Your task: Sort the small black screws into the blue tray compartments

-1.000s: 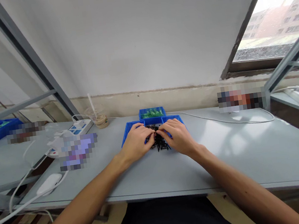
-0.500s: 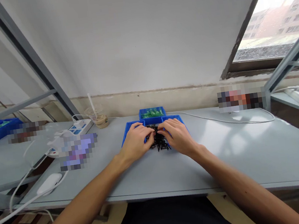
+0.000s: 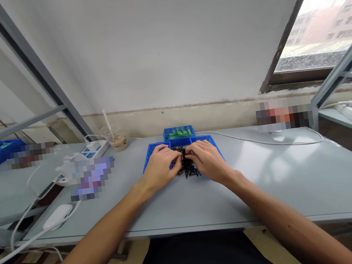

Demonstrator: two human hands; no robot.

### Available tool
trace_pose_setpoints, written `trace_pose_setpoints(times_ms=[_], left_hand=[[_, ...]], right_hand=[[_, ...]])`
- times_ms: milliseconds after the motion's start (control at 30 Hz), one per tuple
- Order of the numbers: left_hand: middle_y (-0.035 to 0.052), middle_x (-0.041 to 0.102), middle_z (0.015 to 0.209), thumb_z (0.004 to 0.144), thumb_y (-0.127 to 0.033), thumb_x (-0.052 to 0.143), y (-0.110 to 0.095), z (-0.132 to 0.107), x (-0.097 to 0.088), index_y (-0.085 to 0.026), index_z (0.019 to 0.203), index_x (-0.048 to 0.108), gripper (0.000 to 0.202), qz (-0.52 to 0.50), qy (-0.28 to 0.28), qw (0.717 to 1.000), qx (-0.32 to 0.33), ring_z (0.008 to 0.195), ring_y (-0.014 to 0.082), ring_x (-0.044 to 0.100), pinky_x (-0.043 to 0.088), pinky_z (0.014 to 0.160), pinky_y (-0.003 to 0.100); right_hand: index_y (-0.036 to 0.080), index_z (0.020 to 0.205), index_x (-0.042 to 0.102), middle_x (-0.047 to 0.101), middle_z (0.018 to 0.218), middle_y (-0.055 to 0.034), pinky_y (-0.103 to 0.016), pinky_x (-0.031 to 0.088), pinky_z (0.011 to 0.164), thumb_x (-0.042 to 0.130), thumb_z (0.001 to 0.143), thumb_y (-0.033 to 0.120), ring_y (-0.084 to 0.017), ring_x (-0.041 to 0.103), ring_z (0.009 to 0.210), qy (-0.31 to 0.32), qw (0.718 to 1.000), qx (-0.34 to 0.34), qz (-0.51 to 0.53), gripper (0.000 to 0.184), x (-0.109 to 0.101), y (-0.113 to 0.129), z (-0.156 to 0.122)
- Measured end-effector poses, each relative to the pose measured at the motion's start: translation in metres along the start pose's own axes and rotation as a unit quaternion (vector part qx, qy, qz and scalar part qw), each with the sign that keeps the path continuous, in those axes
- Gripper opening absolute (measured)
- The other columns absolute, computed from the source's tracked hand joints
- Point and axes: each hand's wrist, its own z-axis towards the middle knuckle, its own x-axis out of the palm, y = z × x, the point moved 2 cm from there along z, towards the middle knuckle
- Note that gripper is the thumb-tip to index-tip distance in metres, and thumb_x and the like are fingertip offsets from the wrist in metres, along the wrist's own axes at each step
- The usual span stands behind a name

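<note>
Wall (image 3: pixel 165 55) is being met along its foot by a gray desk (image 3: pixel 270 197), whose right part is being brightened by patches of light. At its middle, a left blue bin (image 3: pixel 147 160) and a right blue bin (image 3: pixel 219 151) are being partly hidden by the hands. The left hand (image 3: pixel 161 167) and the right hand (image 3: pixel 209 159) are being held face to face, back of each upward, with fingertips close together. Behind them, a rear blue bin (image 3: pixel 180 141) is being occupied by green items (image 3: pixel 180 132). Small black pieces (image 3: pixel 188 168) are being seen in a loose heap on the desk, between the two front bins and under the fingertips. Each thumb is being set near its forefinger, hardly parted; whether any piece is being pinched cannot be told.
</note>
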Motion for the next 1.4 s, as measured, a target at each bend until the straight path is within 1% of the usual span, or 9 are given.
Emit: trace_pose_setpoints(times_ms=[200,300,367,500,733,900,1033,1233,1400], left_hand=[[0.0031,0.078,0.092,0.098,-0.024,0.053,-0.0012,-0.0001,-0.0004,-0.02,0.097,0.072,0.019,-0.002,-0.001,1.0,0.0,0.084,0.0185,0.069,0.045,0.104,0.044],[0.0031,0.077,0.091,0.098,-0.023,0.052,-0.002,0.0004,-0.0015,-0.019,0.096,0.072,0.02,0.003,0.001,1.0,-0.002,0.083,0.0184,0.069,0.045,0.104,0.044],[0.0031,0.077,0.09,0.098,-0.023,0.052,-0.0021,0.0007,-0.0021,-0.019,0.095,0.071,0.02,0.001,0.005,1.0,-0.006,0.083,0.0186,0.069,0.045,0.104,0.045],[0.0034,0.077,0.091,0.098,-0.023,0.052,-0.0019,0.0009,-0.0019,-0.019,0.097,0.072,0.02,-0.002,0.004,1.0,-0.004,0.084,0.0188,0.069,0.045,0.104,0.045],[0.0034,0.077,0.092,0.098,-0.023,0.053,-0.0016,0.0001,-0.0006,-0.02,0.095,0.072,0.02,0.002,0.002,1.0,-0.001,0.083,0.0184,0.069,0.045,0.104,0.044],[0.0026,0.077,0.09,0.099,-0.023,0.051,-0.0013,0.0004,-0.0012,-0.02,0.095,0.071,0.02,-0.004,0.015,1.0,-0.006,0.083,0.0182,0.068,0.045,0.105,0.043],[0.0029,0.077,0.092,0.098,-0.023,0.053,-0.0012,0.0002,-0.0014,-0.019,0.096,0.071,0.018,-0.01,0.009,1.0,-0.001,0.084,0.0183,0.069,0.045,0.104,0.043],[0.003,0.077,0.093,0.099,-0.023,0.053,-0.0005,-0.0007,0.0001,-0.02,0.096,0.071,0.018,-0.011,0.01,1.0,0.001,0.084,0.0182,0.069,0.046,0.105,0.044],[0.003,0.077,0.092,0.098,-0.023,0.052,-0.0004,-0.001,0.0008,-0.02,0.095,0.071,0.019,-0.006,0.007,1.0,0.004,0.083,0.0184,0.069,0.046,0.104,0.044]], right_hand=[[0.02,0.093,0.061,0.073,0.089,-0.0041,-0.034,0.038,0.078,0.048,0.107,0.026,-0.019,0.06,0.08,0.009,1.0,-0.001,-0.009,0.02,0.0,0.0007,0.0006],[0.02,0.103,0.062,0.072,0.092,-0.0043,-0.034,0.04,0.08,0.054,0.105,0.029,-0.02,0.061,0.084,0.006,1.0,0.005,0.006,0.012,-0.0011,0.0009,-0.0003],[0.02,0.11,0.06,0.071,0.094,-0.0044,-0.034,0.04,0.081,0.056,0.104,0.026,-0.02,0.062,0.086,0.005,1.0,0.003,0.012,0.01,-0.0012,0.0011,-0.0008],[0.021,0.101,0.059,0.072,0.094,-0.0042,-0.034,0.039,0.079,0.049,0.105,0.018,-0.019,0.061,0.084,0.017,1.0,0.0,0.009,0.011,-0.0003,0.0015,-0.0005],[0.02,0.094,0.063,0.073,0.092,-0.0048,-0.034,0.038,0.078,0.046,0.108,0.026,-0.019,0.059,0.082,0.027,1.0,-0.002,-0.007,0.022,-0.0017,0.0028,0.0014],[0.02,0.109,0.062,0.073,0.096,-0.0043,-0.034,0.039,0.08,0.056,0.103,0.024,-0.02,0.061,0.086,0.015,1.0,-0.005,0.007,0.009,-0.0032,0.0032,0.0],[0.02,0.1,0.06,0.071,0.091,-0.0041,-0.033,0.039,0.079,0.051,0.104,0.019,-0.019,0.061,0.084,0.018,1.0,-0.01,0.009,0.01,-0.002,0.0029,0.0],[0.021,0.095,0.061,0.072,0.091,-0.0048,-0.033,0.039,0.079,0.047,0.107,0.026,-0.019,0.06,0.083,0.028,1.0,-0.004,0.001,0.019,-0.0014,0.0026,0.0012],[0.021,0.095,0.063,0.072,0.091,-0.0047,-0.034,0.04,0.08,0.049,0.106,0.027,-0.019,0.06,0.084,0.026,1.0,-0.002,0.003,0.019,-0.0019,0.0028,0.0006]])
